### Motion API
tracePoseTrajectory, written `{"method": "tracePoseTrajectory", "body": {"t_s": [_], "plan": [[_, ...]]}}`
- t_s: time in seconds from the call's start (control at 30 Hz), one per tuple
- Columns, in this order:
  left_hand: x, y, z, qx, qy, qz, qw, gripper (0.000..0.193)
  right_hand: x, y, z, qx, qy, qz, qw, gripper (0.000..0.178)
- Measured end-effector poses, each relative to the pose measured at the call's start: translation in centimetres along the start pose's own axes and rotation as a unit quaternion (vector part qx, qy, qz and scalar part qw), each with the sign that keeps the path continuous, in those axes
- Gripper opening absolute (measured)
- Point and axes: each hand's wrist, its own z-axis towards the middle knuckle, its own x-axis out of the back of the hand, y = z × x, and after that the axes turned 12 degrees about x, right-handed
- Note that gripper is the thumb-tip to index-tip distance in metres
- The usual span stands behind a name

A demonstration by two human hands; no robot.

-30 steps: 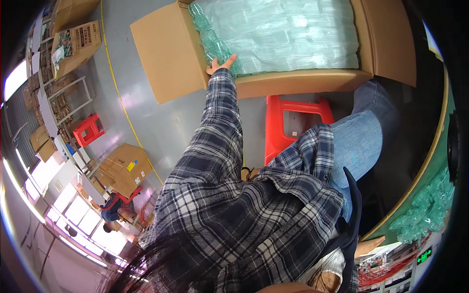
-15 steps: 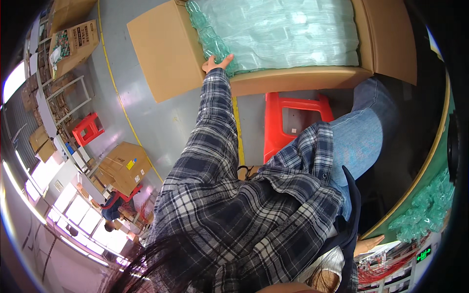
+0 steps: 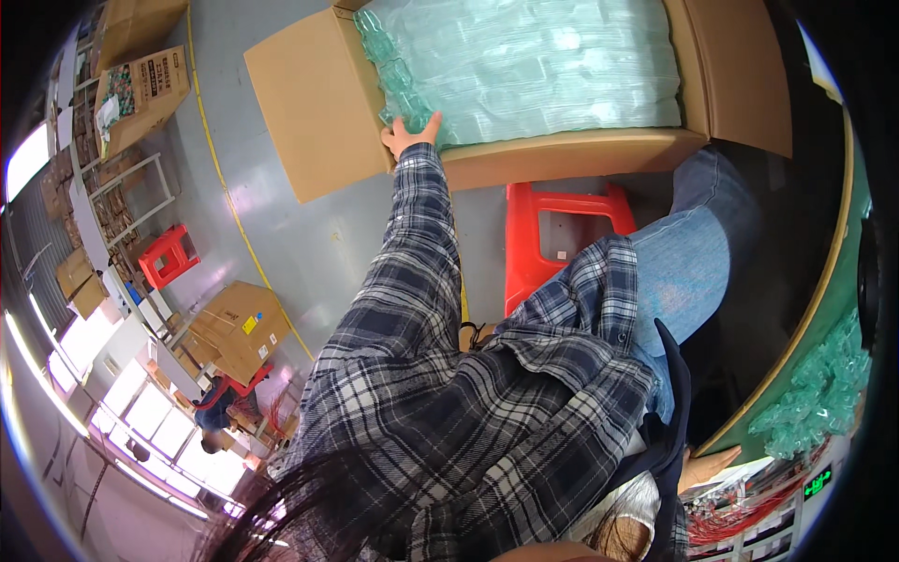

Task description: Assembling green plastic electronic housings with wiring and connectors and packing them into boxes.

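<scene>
A large cardboard box (image 3: 581,161) stands at the top with its flaps spread. Tightly stacked clear green plastic trays (image 3: 534,70) fill most of it. Along the box's left inner side runs a separate row of crumpled-looking green plastic trays (image 3: 398,80). My left hand (image 3: 409,139) grips the near end of this row, thumb on its right side and fingers on its left; some fingertips are hidden. My right hand (image 3: 709,466) lies at the edge of the green table (image 3: 796,375) at the lower right, fingers stretched out and holding nothing visible.
A red plastic stool (image 3: 524,248) stands below the box, close to my leg. Loose green plastic trays (image 3: 815,403) are heaped on the table. Leftward are another red stool (image 3: 170,256), a closed carton (image 3: 239,328), racks with cartons, and a person (image 3: 220,412) farther off.
My left hand has drawn slightly toward me along the row of trays, its thumb now pointing more upward. The whole view has shifted a little. My right hand stays at the table edge.
</scene>
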Motion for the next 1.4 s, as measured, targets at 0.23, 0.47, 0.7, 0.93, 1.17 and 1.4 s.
{"method": "tracePoseTrajectory", "body": {"t_s": [0.23, 0.47, 0.7, 0.93, 1.17, 1.4], "plan": [[0.1, -0.6, -2.4, -0.044, 0.099, 0.0, 0.994, 0.099, 0.7, -1.5, 1.2, -0.017, 0.015, 0.027, 0.999, 0.094], [2.7, 1.0, -3.3, -0.275, 0.051, -0.452, 0.847, 0.07, 0.5, -1.0, 0.5, 0.001, 0.068, 0.078, 0.995, 0.1], [10.0, 14.8, -14.0, -0.306, -0.395, -0.495, 0.711, 0.062, 0.1, -5.0, 1.8, -0.083, 0.057, 0.121, 0.987, 0.096], [9.9, 28.9, -49.4, -0.578, -0.601, -0.161, 0.527, 0.068, 0.4, -3.2, 0.3, -0.077, 0.124, 0.2, 0.969, 0.09], [6.5, 21.6, -71.8, -0.853, -0.421, 0.056, 0.304, 0.075, 0.5, 0.0, -0.8, 0.038, 0.208, 0.417, 0.884, 0.066], [-1.6, 12.6, -85.1, -0.815, -0.393, 0.283, 0.318, 0.1, 0.3, 10.1, 3.6, -0.16, 0.486, 0.604, 0.611, 0.062]]}}
